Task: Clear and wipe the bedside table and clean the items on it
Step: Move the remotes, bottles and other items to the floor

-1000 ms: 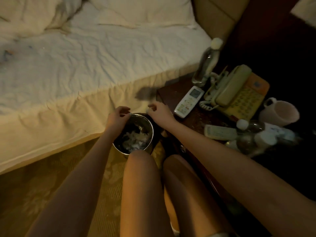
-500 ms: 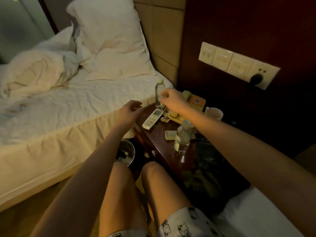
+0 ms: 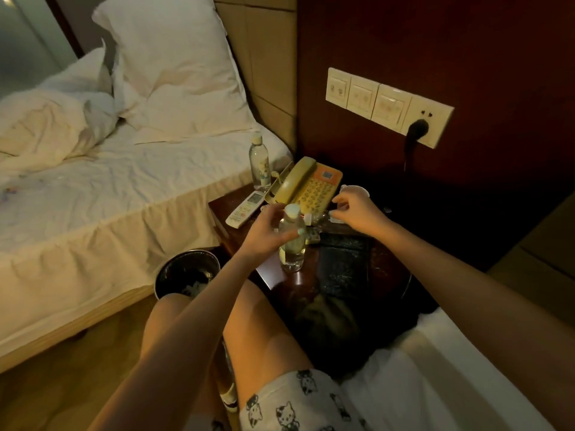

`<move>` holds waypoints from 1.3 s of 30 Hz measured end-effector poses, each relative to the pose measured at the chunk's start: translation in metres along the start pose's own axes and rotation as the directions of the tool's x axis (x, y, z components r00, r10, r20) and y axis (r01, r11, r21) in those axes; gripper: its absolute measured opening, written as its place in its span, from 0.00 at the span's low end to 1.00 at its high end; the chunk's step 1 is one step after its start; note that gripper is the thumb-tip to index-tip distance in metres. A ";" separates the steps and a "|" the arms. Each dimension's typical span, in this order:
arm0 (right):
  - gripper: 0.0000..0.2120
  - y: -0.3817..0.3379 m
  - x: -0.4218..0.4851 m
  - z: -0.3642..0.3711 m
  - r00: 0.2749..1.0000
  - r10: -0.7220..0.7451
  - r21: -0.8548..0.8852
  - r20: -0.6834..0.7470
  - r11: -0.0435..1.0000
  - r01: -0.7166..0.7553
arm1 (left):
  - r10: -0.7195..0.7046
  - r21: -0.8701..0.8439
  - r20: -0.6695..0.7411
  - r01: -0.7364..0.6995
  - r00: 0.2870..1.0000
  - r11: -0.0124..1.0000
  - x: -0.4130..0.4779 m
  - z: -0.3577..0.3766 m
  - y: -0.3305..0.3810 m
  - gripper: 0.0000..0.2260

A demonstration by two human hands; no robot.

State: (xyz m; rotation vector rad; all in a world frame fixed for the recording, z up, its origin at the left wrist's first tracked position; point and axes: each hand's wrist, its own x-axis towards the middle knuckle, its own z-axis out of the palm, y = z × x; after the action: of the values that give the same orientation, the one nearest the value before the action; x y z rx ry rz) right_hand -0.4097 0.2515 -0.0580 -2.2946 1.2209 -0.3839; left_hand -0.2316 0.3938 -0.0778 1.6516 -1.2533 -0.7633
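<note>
In the dim bedroom, the dark wooden bedside counter [image 3: 278,277] was cluttered. Both hands had come up from the round metal waste bin [image 3: 186,272] on the floor. The left hand [image 3: 264,234] curled its fingers [image 3: 299,232] round the clear plastic water bottle [image 3: 292,253] at the counter's front. The right hand [image 3: 357,211] hovered beside the yellow corded telephone [image 3: 306,185], fingers bent; whether they pinched anything could not be told. Clearing had apparently resumed.

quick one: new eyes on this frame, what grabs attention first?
The left hand curls round a clear water bottle at the front of the dark bedside table, and the right hand hovers over small clutter beside it. Behind them sits a yellow telephone with an orange panel, a white remote to its left. On the floor by the bed stands a metal bin holding scraps.
</note>
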 end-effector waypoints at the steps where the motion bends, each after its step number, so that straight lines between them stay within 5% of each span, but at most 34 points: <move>1: 0.17 0.005 0.002 0.004 0.999 0.000 0.007 0.037 1.000 0.000 | -0.010 0.005 -0.006 0.010 1.000 1.000 0.002 0.003 -0.003 0.30; 9: 0.33 0.030 0.052 0.033 0.955 -0.055 -0.205 0.292 0.971 0.118 | -0.112 0.069 0.019 0.111 0.993 0.991 0.013 0.013 -0.038 0.34; 19: 0.35 0.051 0.072 0.044 0.941 -0.099 -0.285 0.322 0.938 0.196 | -0.132 0.042 -0.085 0.136 0.988 0.990 0.022 0.026 -0.044 0.31; 29: 0.33 0.017 0.050 0.011 0.983 -0.181 0.128 0.032 0.976 0.176 | -0.107 -0.014 -0.313 0.108 0.944 0.994 0.003 0.018 -0.037 0.27; 39: 0.25 -0.094 0.074 0.058 0.983 -0.181 0.516 0.026 0.845 0.142 | -0.180 -0.156 -0.573 0.109 0.800 0.982 -0.028 -0.081 -0.059 0.19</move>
State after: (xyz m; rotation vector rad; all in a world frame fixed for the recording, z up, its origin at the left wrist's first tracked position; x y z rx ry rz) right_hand -0.2773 0.2517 -0.0529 -1.9242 0.7668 -0.5996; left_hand -0.1458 0.4491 -0.1003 1.7175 -0.6343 -0.3501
